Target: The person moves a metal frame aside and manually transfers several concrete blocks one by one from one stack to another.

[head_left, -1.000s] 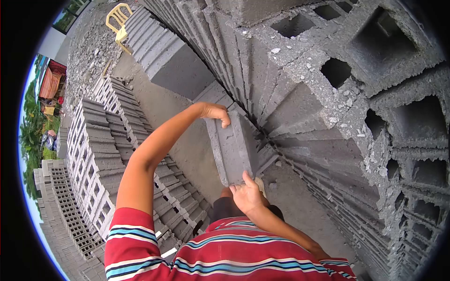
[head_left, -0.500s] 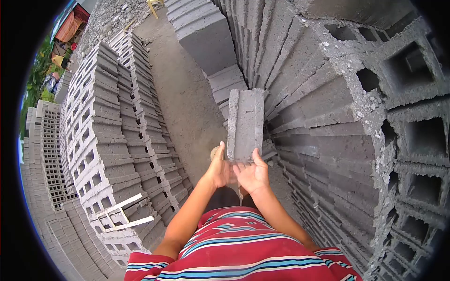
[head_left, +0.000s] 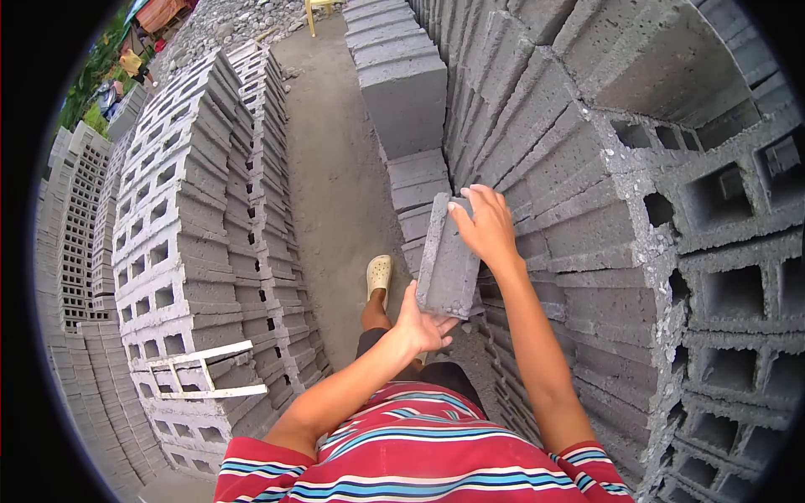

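In front of me is a grey concrete block (head_left: pixel 449 268), tilted, with a raised rib along its left edge. My left hand (head_left: pixel 422 325) is at its near end, thumb up along the left side and fingers curled beneath the lower edge. Across the block's far right corner reaches my right hand (head_left: pixel 489 228), its thumb on the upper face and its fingers bent over the far end. The block's underside is hidden. Beyond it stands a low stack of like blocks (head_left: pixel 419 180).
A tall wall of stacked blocks (head_left: pixel 599 306) rises close on my right. Another long stack (head_left: pixel 214 243) runs along the left, bearing a white frame (head_left: pixel 205 373). Between them lies a dirt path (head_left: pixel 327 159). Far off are gravel (head_left: pixel 222 29), a yellow chair (head_left: pixel 319 12) and a person (head_left: pixel 132 63).
My right hand has moved from the block's near end up to its far right corner. My left hand has slid under the near end. The block now leans more, and a foot shows on the path.
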Motion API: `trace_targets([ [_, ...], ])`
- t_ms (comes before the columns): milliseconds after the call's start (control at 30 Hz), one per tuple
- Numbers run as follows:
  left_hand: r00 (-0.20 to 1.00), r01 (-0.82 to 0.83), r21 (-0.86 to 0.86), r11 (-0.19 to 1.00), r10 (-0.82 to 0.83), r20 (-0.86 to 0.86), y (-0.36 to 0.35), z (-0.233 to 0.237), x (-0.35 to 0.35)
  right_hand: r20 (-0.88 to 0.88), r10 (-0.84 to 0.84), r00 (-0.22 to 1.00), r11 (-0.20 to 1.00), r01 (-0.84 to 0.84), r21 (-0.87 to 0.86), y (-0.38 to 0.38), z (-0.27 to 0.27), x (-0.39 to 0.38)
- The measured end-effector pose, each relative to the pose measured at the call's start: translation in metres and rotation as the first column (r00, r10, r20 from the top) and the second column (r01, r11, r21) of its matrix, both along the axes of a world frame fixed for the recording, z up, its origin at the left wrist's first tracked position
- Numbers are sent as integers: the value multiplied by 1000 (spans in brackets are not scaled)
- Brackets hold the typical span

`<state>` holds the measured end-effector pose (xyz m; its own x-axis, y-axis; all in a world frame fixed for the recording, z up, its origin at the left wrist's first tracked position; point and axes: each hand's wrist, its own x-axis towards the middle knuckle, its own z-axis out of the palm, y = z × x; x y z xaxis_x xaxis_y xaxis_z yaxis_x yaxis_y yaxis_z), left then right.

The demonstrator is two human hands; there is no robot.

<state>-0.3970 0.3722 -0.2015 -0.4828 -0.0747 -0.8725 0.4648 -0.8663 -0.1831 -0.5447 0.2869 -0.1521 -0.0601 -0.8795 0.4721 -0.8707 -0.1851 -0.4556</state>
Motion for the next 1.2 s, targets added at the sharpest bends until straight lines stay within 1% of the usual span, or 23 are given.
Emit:
trace_targets([
  [33, 1000, -10, 35, 999, 9, 12, -2, 5, -2, -58, 56, 997, 977, -42, 209, -19, -10, -2],
  [67, 1000, -16, 32, 999, 16, 16, -3, 11, -4, -109, 119, 987, 910, -65, 409, -38, -14, -4],
  [100, 1000, -25, 33, 999, 25, 17, -4, 16, -4, -149, 190, 970, 801, -65, 596, -56, -17, -7],
  [133, 1000, -22, 101, 995, 20, 21, -5, 21, -3, -114, 205, 972, 501, -4, 865, -67, 12, 0],
  [233, 1000, 27, 212, 977, -28, 2, -23, 22, 2, -118, 169, 978, 476, 24, 879, -78, 11, 1],
  [267, 998, 36, 268, 963, -46, 31, -30, 25, 2, -112, 142, 984, 438, 39, 898, -86, 9, 0],
  [300, 997, 62, 258, 964, -70, 25, -38, 27, 6, -106, 117, 987, 397, 52, 916, -94, 6, -3],
  [367, 992, 61, 359, 932, -95, 78, -52, 21, 11, -94, 71, 993, 299, 69, 952, -101, 0, 1],
  [433, 984, 125, 303, 945, -156, 82, -69, 21, 21, -106, 45, 993, 253, 91, 963, -119, 2, 4],
  [467, 978, 160, 279, 947, -191, 87, -76, 25, 28, -87, -4, 996, 233, 85, 969, -122, 1, 6],
  [567, 942, 275, 237, 932, -311, 128, -107, 38, 46, -31, -142, 989, 201, 59, 978, -129, -5, 3],
  [600, 933, 321, 173, 931, -343, 113, -117, 45, 56, -6, -180, 984, 199, 42, 979, -130, -9, -1],
  [667, 918, 359, 120, 926, -373, 133, -134, 53, 71, 34, -273, 961, 169, 13, 986, -129, -6, -2],
  [767, 902, 415, 13, 910, -413, 128, -151, 59, 90, 113, -449, 886, 221, -12, 975, -133, 14, 11],
  [833, 885, 460, -74, 885, -451, 113, -167, 67, 100, 144, -490, 860, 252, -18, 968, -143, 24, 9],
  [867, 869, 495, -210, 843, -479, 128, -177, 73, 106, 159, -508, 847, 266, -22, 964, -150, 30, 7],
  [967, 798, 598, -420, 683, -555, 234, -211, 78, 120, 206, -582, 786, 314, -16, 949, -175, 50, 14],
  [1000, 761, 646, -481, 593, -545, 351, -224, 79, 122, 252, -562, 787, 381, -24, 924, -181, 51, 17],
  [1033, 750, 661, -485, 573, -533, 393, -236, 71, 125, 240, -576, 781, 404, 17, 915, -187, 52, 22],
  [1100, 839, 540, -647, 539, -407, 361, -258, 66, 131, 213, -605, 767, 443, 102, 891, -201, 53, 32],
  [1133, 868, 495, -669, 554, -353, 349, -271, 69, 133, 298, -610, 734, 467, 29, 884, -209, 43, 29],
  [1167, 848, 524, -686, 506, -382, 366, -283, 61, 134, 275, -633, 723, 458, 63, 887, -215, 39, 27],
  [1200, 801, 598, -657, 459, -384, 460, -296, 63, 135, 252, -654, 714, 450, 98, 888, -224, 37, 27],
])
